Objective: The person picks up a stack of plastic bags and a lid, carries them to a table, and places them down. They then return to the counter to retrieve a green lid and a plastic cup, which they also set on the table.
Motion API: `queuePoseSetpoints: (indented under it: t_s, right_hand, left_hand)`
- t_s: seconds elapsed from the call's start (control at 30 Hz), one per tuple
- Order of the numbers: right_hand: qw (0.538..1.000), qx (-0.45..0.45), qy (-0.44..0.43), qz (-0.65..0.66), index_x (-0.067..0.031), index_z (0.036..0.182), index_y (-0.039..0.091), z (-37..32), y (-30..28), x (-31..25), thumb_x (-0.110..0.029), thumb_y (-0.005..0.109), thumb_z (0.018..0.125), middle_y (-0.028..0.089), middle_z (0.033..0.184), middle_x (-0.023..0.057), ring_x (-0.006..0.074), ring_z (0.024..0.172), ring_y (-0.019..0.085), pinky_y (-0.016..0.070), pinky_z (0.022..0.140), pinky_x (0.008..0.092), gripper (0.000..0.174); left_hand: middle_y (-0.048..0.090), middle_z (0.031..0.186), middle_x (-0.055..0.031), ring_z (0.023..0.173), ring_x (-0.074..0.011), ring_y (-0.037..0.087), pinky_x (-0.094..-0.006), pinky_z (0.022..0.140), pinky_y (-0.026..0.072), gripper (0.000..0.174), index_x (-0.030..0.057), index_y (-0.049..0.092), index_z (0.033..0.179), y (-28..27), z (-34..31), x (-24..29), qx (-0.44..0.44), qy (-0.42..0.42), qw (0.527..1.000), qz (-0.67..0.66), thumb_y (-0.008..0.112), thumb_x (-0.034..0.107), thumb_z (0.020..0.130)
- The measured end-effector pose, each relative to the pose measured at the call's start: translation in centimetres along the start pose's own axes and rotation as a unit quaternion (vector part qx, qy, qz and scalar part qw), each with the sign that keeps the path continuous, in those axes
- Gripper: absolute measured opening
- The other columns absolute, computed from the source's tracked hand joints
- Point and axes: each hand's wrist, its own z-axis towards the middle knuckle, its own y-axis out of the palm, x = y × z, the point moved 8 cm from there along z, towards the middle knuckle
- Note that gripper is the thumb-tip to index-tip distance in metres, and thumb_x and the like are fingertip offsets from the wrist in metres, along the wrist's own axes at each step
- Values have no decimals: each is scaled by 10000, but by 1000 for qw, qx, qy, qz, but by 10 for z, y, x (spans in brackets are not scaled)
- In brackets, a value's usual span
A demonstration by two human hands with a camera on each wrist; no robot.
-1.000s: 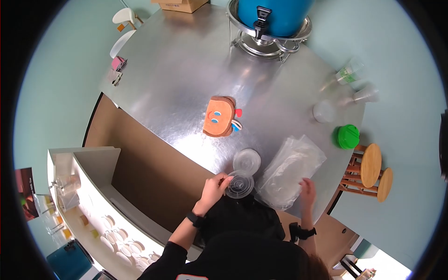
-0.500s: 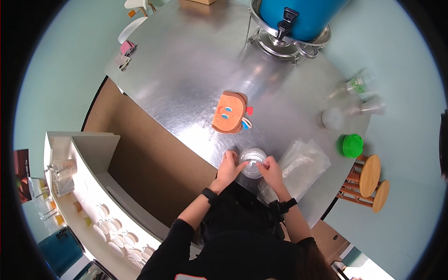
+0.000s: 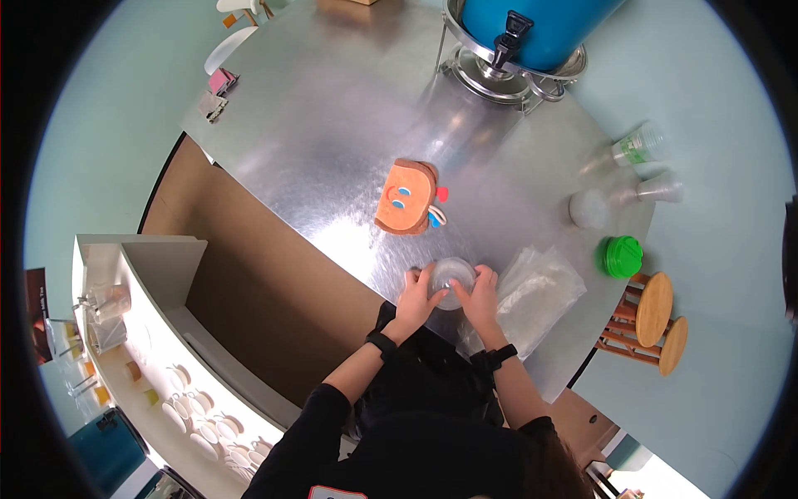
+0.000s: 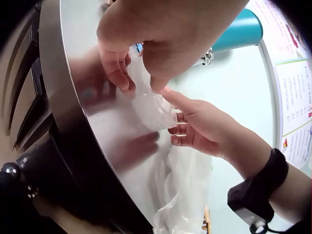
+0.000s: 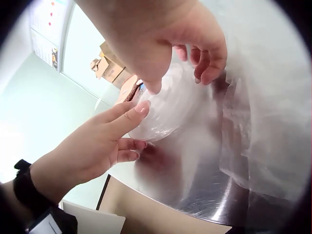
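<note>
A round clear plastic container (image 3: 453,273) with a lid-like top stands near the table's front edge, between both hands. My left hand (image 3: 412,299) grips its left side, thumb on top and fingers down the wall. From the right, my right hand (image 3: 480,301) holds it the same way, its thumb close to the left one. Ridged, see-through walls of the container (image 5: 168,107) show in the right wrist view. Clear plastic bags (image 3: 540,291) lie flat just right of the right hand.
An orange-brown plush pouch (image 3: 406,198) with a face lies beyond the hands. Farther back stands a blue dispenser (image 3: 532,29) on a metal stand. On the right are a green lidded container (image 3: 623,256), a whitish round tub (image 3: 588,209) and clear cups (image 3: 640,145).
The left hand's clear round piece has come over the other one, and the two now overlap. My right hand has moved left from beside the bags onto the container; both thumbs are on top.
</note>
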Motion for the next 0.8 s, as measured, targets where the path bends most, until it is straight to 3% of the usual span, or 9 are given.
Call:
queuePoseSetpoints:
  t_s: [0.23, 0.53, 0.63, 0.7, 0.73, 0.8]
  right_hand:
    - [997, -41, 61, -7, -42, 980, 393, 1, 12, 22, -422, 652, 693, 454, 960, 169, 366, 872, 489, 423, 702, 425, 542]
    - [993, -54, 105, -11, -22, 992, 429, 16, 18, 34, -409, 639, 715, 479, 986, 176, 360, 876, 502, 425, 714, 426, 521]
    - [996, -29, 83, 22, 0, 1033, 445, 19, 18, 40, -356, 639, 732, 487, 978, 163, 301, 825, 532, 443, 697, 378, 504]
    - [961, -64, 163, 215, 10, 1078, 439, 17, 27, 53, -298, 638, 747, 490, 952, 142, 216, 754, 544, 454, 661, 305, 494]
    - [960, -59, 165, 217, 10, 1078, 439, 16, 23, 53, -298, 638, 747, 490, 952, 142, 216, 754, 544, 454, 661, 305, 494]
    - [962, -33, 142, 229, 12, 1131, 400, 14, 12, 50, -219, 579, 817, 518, 875, 87, 140, 704, 558, 452, 632, 252, 429]
  left_hand:
    - [410, 983, -136, 774, -261, 528, -332, 649, 464, 601, 137, 385, 1250, 2, 1, 4, 43, 44, 998, 17, 654, 286, 734]
    - [400, 1021, -119, 892, -283, 515, -369, 660, 483, 570, 128, 384, 1233, 0, 19, 18, 78, 49, 994, 54, 626, 293, 744]
    - [389, 1058, -129, 924, -291, 510, -395, 666, 484, 592, 110, 356, 1234, 2, 29, 19, 82, 27, 996, 36, 625, 302, 743]
    - [382, 1093, -144, 868, -295, 535, -406, 660, 478, 612, 87, 327, 1237, -2, 33, 25, 115, 24, 992, 42, 620, 316, 750]
    - [382, 1093, -144, 868, -295, 535, -406, 660, 478, 612, 87, 327, 1237, -2, 35, 31, 111, 28, 993, 43, 620, 316, 750]
    - [372, 1126, -157, 795, -305, 555, -403, 655, 473, 627, 76, 314, 1241, 3, 37, 29, 70, -29, 997, -8, 611, 339, 755]
